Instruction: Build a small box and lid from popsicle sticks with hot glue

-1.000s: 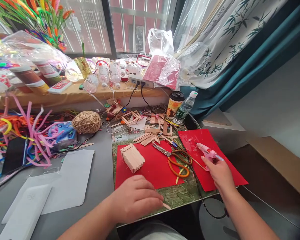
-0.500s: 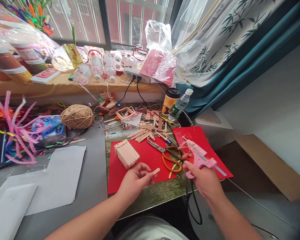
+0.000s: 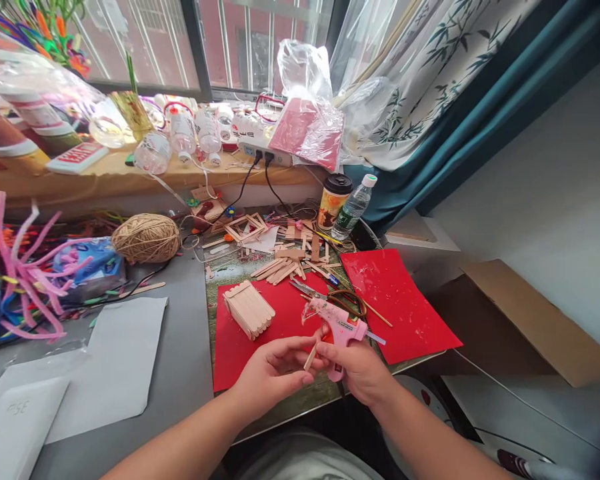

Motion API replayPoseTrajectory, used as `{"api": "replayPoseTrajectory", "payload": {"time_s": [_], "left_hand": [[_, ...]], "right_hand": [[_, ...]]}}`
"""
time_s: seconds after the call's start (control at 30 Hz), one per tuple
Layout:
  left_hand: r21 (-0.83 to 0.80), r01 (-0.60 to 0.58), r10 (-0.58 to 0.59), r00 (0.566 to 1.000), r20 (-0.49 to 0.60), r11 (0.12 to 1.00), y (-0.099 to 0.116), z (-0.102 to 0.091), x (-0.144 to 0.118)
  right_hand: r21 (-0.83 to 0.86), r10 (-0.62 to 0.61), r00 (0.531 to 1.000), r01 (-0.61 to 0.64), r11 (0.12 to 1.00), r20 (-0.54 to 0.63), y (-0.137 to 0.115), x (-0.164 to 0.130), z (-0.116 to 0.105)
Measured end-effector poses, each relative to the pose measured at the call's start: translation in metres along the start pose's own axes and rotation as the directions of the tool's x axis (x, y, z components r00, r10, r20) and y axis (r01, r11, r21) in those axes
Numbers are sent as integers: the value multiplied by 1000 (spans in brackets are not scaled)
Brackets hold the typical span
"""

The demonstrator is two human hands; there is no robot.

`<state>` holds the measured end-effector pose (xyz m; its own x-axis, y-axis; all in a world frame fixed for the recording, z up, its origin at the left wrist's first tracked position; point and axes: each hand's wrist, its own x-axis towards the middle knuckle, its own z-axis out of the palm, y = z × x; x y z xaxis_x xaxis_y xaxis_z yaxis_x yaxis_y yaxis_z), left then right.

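Both hands have drawn together since the earlier frame, the pink glue gun (image 3: 337, 325) carried in from over the right red sheet to meet the stick at the near edge of the counter (image 3: 180, 373); at nine o'clock a bunch of pink pipe cleaners (image 3: 27, 267) sprawls beside a blue packet (image 3: 95, 261), with white paper sheets (image 3: 123, 363) lying nearer the person; a ball of twine (image 3: 146, 238) sits at about ten o'clock; on the left red sheet (image 3: 280, 320) rests a small block of glued craft sticks (image 3: 249, 309), just left of centre; the left hand (image 3: 275, 373) pinches a single craft stick (image 3: 311, 356) between thumb and fingers, holding it tilted upward; the right hand (image 3: 361, 368) is closed around the grip of the glue gun, its nozzle pointing left and lying just above the top end of the stick, though whether the tip touches cannot be told; behind the gun lie scissors (image 3: 305, 289) with orange handles and loose sticks (image 3: 285, 267) scattered toward twelve o'clock; a paper cup (image 3: 330, 205) and a water bottle (image 3: 353, 207) stand side by side at one o'clock; a second red sheet (image 3: 400, 300) lies at two o'clock, spotted with glue.
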<state>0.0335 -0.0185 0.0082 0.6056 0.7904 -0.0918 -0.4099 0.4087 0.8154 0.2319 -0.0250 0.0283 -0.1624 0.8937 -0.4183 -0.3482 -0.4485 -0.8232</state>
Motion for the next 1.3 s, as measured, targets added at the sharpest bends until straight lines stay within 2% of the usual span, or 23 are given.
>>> {"api": "replayPoseTrajectory", "payload": {"time_s": [0.1, 0.23, 0.37, 0.5, 0.6, 0.67, 0.8, 0.9, 1.0, 1.1, 1.2, 1.3], "left_hand": [[-16, 20, -19, 997, 73, 1000, 3, -5, 0], [1, 20, -20, 995, 93, 1000, 3, -7, 2], [22, 26, -28, 997, 66, 999, -1, -9, 3], [29, 19, -19, 1000, -2, 999, -2, -12, 3], [49, 7, -5, 999, -39, 999, 0, -14, 5], [67, 6, -2, 998, -65, 998, 1, -16, 6], [77, 0, 6, 997, -78, 997, 1, -17, 7], [70, -4, 9, 997, -76, 998, 2, -18, 8], [79, -15, 21, 997, -69, 997, 3, -18, 8], [101, -19, 24, 998, -54, 995, 4, -17, 7], [129, -1, 4, 1000, -24, 992, 5, -14, 5], [149, 16, -16, 1000, 2, 989, 6, -12, 3]], "right_hand": [[-30, 33, 996, -30, 999, 82, -1, -3, 1], [-15, 0, 992, 2, 1000, 127, 0, -6, 7], [-27, -81, 997, 82, 996, 11, 1, -6, 3], [-132, -92, 995, 86, 988, -41, -1, -12, -17], [-216, -46, 999, 43, 975, -9, -11, -24, -33], [-247, -50, 998, 57, 967, 33, -19, -32, -40], [-344, -49, 986, 102, 933, 159, -32, -45, -46], [-409, -25, 981, 104, 906, 194, -32, -49, -45], [-338, -56, 989, 101, 936, 140, -26, -46, -39], [-215, -119, 993, 119, 969, 11, -18, -35, -27], [-127, -175, 978, 161, 979, -115, -13, -20, -11], [-46, -110, 988, 105, 993, -107, -9, -9, 1]]}}
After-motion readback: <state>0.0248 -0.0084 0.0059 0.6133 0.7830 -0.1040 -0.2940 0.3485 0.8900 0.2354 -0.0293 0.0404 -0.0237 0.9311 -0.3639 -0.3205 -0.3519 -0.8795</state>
